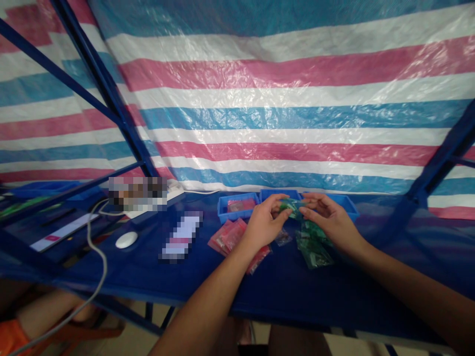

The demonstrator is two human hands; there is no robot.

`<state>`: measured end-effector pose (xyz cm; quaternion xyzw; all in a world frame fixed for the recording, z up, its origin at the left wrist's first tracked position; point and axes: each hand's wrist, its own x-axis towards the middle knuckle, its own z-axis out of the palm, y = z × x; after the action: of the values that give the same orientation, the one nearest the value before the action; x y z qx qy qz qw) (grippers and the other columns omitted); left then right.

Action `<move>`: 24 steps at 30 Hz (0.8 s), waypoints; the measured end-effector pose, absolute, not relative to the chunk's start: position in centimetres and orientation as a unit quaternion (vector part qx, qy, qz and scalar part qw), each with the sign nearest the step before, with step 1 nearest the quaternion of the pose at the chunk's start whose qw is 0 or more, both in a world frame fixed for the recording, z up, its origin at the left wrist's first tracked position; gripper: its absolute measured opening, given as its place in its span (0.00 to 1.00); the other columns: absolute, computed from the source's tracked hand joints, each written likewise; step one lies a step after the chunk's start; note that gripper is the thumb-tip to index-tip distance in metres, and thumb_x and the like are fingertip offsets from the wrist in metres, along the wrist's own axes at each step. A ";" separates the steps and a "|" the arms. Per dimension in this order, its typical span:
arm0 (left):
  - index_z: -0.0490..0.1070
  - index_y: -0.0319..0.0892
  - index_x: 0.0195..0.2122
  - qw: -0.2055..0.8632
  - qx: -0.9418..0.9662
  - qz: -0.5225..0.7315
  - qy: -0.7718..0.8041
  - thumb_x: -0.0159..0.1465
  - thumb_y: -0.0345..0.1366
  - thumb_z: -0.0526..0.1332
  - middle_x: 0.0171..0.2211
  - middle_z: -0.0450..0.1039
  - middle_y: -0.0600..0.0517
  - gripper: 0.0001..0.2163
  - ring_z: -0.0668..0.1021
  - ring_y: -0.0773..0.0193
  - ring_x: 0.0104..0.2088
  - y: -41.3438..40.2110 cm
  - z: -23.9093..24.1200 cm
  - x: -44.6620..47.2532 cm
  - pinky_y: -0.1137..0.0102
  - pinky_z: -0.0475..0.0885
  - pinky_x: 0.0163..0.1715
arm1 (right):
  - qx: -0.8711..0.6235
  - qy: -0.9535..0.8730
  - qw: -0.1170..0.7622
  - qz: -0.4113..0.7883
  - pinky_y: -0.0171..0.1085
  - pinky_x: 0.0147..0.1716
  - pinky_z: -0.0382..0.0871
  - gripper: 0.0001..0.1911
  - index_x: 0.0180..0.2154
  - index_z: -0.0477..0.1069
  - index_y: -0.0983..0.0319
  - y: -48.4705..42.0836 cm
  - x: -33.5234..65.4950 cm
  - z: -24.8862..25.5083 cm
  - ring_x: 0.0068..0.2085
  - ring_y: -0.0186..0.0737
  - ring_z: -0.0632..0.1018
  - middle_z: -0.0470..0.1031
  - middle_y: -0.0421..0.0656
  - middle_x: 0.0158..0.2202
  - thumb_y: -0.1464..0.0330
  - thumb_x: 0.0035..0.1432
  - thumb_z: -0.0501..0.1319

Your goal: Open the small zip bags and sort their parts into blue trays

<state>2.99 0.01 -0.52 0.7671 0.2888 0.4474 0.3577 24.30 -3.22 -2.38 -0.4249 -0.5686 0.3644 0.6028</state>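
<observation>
From the head camera, my left hand (265, 222) and my right hand (328, 220) are raised just above the blue table (297, 291), close together, with fingertips facing each other. Between them is a small green packet (293, 206). My left thumb and fingers pinch its left end and my right thumb and forefinger pinch its right end, so both hands are closed on it. The packet is off the table, in front of the middle blue tray (278, 194).

Just below my right hand, a loose heap of green packets (313, 244) lies on the table, near my right wrist. A small clear packet (284, 238) sits between the two wrists. To the left of my left hand lies a pile of pink packets (228, 236), partly covered by my left forearm. Behind that pile is the left blue tray (237, 206), with pink packets inside. The right blue tray (347, 202) shows behind my right hand, but I cannot tell what is in it.

Well to the left are a white mouse (126, 240) and a white cable (98, 257). A striped tarp (260, 99) hangs behind the table.
</observation>
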 end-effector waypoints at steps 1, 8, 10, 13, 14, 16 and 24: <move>0.71 0.44 0.60 0.363 0.768 0.445 0.284 0.71 0.39 0.64 0.42 0.82 0.49 0.17 0.83 0.60 0.40 -0.1 -0.6 3.1 0.68 0.77 0.42 | -0.418 -0.575 0.589 0.384 0.44 0.47 0.78 0.27 0.51 0.78 0.55 -3.3 24.3 -2.3 0.46 0.46 0.82 0.83 0.44 0.44 0.52 0.52 0.77; 0.69 0.44 0.62 0.345 0.779 0.434 0.293 0.69 0.37 0.66 0.40 0.82 0.50 0.20 0.83 0.60 0.38 -0.2 -0.6 3.1 0.68 0.77 0.39 | -0.421 -0.583 0.565 0.404 0.42 0.37 0.77 0.22 0.41 0.80 0.58 -3.8 24.0 -1.6 0.32 0.41 0.80 0.81 0.41 0.30 0.52 0.50 0.78; 0.72 0.43 0.59 0.308 0.782 0.448 0.306 0.69 0.37 0.66 0.46 0.82 0.47 0.18 0.83 0.59 0.43 -0.2 -0.5 3.2 0.66 0.79 0.43 | -0.429 -0.569 0.577 0.399 0.40 0.34 0.75 0.23 0.40 0.79 0.58 -3.7 24.0 -1.7 0.30 0.40 0.79 0.81 0.41 0.31 0.52 0.50 0.78; 0.77 0.43 0.55 0.260 0.794 0.463 0.294 0.70 0.36 0.65 0.53 0.78 0.44 0.13 0.83 0.58 0.48 -0.3 -0.5 3.2 0.64 0.80 0.48 | -0.440 -0.532 0.618 0.376 0.39 0.32 0.74 0.24 0.40 0.76 0.58 -3.5 24.0 -2.0 0.29 0.38 0.78 0.81 0.41 0.33 0.51 0.49 0.78; 0.78 0.43 0.54 0.259 0.799 0.463 0.282 0.70 0.37 0.65 0.54 0.77 0.43 0.13 0.82 0.58 0.49 -0.3 -0.5 3.3 0.63 0.81 0.49 | -0.441 -0.526 0.625 0.372 0.39 0.33 0.75 0.24 0.40 0.76 0.57 -3.5 24.0 -2.1 0.29 0.39 0.78 0.81 0.41 0.34 0.51 0.49 0.78; 0.79 0.44 0.55 0.269 0.808 0.455 0.260 0.68 0.40 0.68 0.55 0.77 0.43 0.15 0.81 0.56 0.52 -0.4 -0.4 3.3 0.62 0.81 0.51 | -0.436 -0.535 0.618 0.377 0.40 0.38 0.76 0.23 0.41 0.77 0.57 -3.6 23.9 -2.1 0.34 0.42 0.81 0.82 0.42 0.37 0.50 0.51 0.77; 0.79 0.45 0.57 0.291 0.822 0.418 0.255 0.67 0.44 0.69 0.54 0.80 0.44 0.19 0.81 0.54 0.53 -1.1 0.4 3.4 0.62 0.79 0.55 | -0.407 -0.598 0.557 0.408 0.48 0.56 0.75 0.17 0.46 0.82 0.54 -3.9 24.1 -2.1 0.50 0.50 0.82 0.84 0.44 0.47 0.50 0.64 0.68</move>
<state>3.36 -1.06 0.35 0.8218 0.2554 0.4184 0.2905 24.11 -3.92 -2.11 -0.4074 -0.5976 0.4078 0.5573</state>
